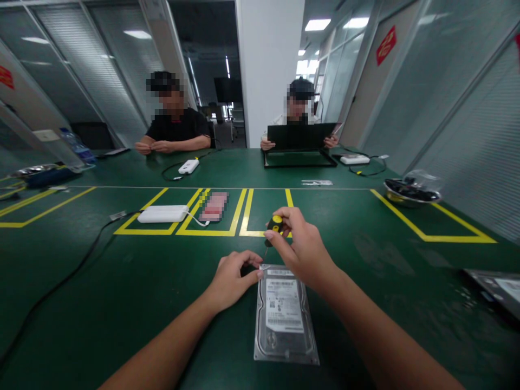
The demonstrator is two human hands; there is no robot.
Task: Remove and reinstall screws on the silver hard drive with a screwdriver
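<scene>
A silver hard drive (283, 309) with a white label lies flat on the green table (162, 281), right in front of me. My right hand (298, 238) is closed round a short black and yellow screwdriver (275, 223), held upright with its thin shaft pointing down at the drive's far left corner. At that same corner is my left hand (235, 276), its thumb and fingertips touching or nearly touching the drive's edge. The fingers are curved with a gap between them and the thumb; whether something small is between the tips is too small to tell.
Behind my hands lie a white power bank (162, 214) and a pink phone (214, 206). A metal bowl (412, 192) stands at right, another drive (499, 290) nearer. Across sit two people, one holding a black panel (300, 136).
</scene>
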